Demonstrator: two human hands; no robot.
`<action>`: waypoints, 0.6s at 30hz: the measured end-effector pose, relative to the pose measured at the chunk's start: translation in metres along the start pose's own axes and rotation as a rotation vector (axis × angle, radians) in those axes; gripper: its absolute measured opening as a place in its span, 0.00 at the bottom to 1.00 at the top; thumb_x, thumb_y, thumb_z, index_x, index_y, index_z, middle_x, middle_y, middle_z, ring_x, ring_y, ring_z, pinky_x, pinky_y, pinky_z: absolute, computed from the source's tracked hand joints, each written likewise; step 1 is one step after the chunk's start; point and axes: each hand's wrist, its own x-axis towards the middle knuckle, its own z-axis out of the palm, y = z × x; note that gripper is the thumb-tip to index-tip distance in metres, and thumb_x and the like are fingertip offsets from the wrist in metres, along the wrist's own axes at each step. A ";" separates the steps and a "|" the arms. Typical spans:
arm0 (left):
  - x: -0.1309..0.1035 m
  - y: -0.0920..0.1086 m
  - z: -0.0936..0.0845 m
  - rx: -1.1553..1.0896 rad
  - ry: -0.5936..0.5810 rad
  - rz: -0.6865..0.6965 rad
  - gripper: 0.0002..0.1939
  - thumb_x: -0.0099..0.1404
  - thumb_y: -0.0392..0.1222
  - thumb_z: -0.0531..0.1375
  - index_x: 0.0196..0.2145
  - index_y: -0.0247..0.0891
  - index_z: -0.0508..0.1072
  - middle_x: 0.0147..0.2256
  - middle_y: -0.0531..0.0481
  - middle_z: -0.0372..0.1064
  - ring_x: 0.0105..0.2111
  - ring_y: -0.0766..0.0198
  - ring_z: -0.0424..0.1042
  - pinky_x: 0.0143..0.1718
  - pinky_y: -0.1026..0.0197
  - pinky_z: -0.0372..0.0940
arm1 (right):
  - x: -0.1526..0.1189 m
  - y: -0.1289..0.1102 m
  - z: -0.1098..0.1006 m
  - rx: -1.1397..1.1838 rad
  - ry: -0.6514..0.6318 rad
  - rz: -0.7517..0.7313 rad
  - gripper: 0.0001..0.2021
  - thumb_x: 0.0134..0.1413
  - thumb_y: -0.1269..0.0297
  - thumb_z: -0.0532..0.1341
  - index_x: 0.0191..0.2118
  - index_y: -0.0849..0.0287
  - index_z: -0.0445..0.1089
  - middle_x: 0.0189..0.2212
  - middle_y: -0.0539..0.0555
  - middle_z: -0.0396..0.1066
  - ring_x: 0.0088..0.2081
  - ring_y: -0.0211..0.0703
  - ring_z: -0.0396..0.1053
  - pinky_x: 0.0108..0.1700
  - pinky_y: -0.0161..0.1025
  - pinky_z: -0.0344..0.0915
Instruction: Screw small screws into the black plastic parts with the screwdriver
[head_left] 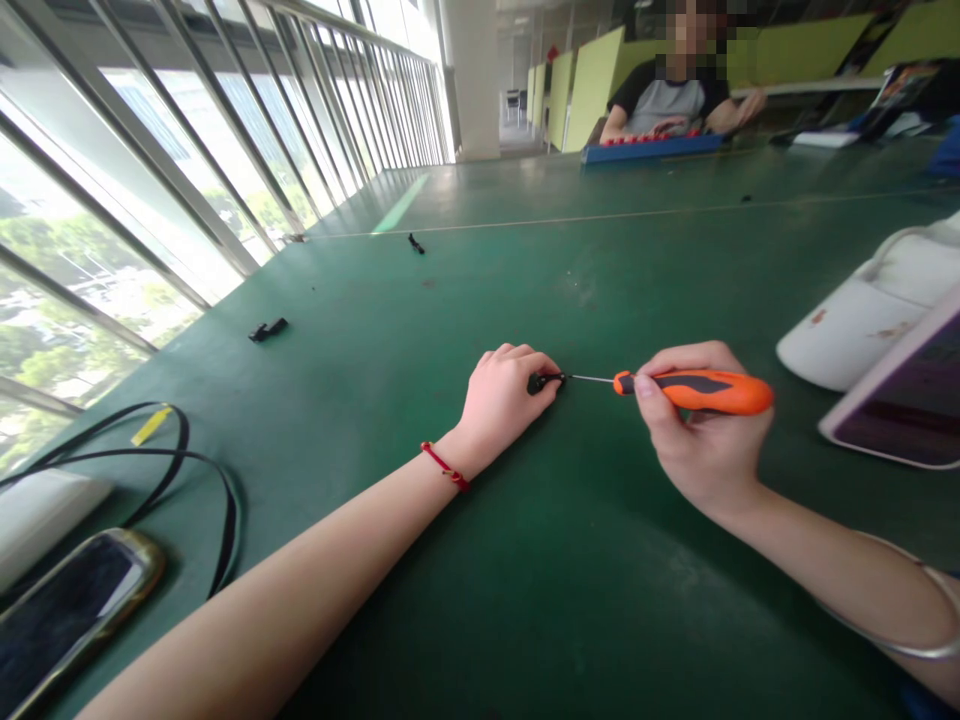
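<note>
Nearest you, lower left of the frame, there's a phone (67, 620) on the green surface (540, 600), with a loop of black cable (229, 520) just past it. Neither is in your way.

Right of centre, your right hand (705, 430) is closed around the orange handle of the screwdriver (697, 390), thumb on the near side, fingers over the far side. The tool lies almost level across the frame, butt end to the right, thin shaft pointing left.

Straight off that shaft, at the middle of the frame, is the small black part (536, 383). Your left hand (506, 395) has it, fingertips and thumb pinched nearly together, and it's easily the nearer hand. Most of the part is covered, but what shows seems to run side to side too, so I'd say the two long axes roughly line up. That line is what matters here. The tip reaches the part's right end; can't tell whether it's actually seated.

Farther out, toward the upper left, lie a loose black piece (268, 330) and a smaller black bit (416, 244), well apart. At the far end, someone sits behind a blue tray (652, 149).
</note>
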 end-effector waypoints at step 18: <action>-0.001 0.002 0.001 0.024 0.030 0.001 0.06 0.58 0.38 0.57 0.32 0.39 0.74 0.35 0.50 0.72 0.35 0.62 0.70 0.37 0.61 0.64 | -0.001 0.000 0.000 0.019 -0.035 -0.011 0.06 0.49 0.70 0.62 0.31 0.52 0.65 0.26 0.48 0.67 0.28 0.38 0.67 0.29 0.37 0.64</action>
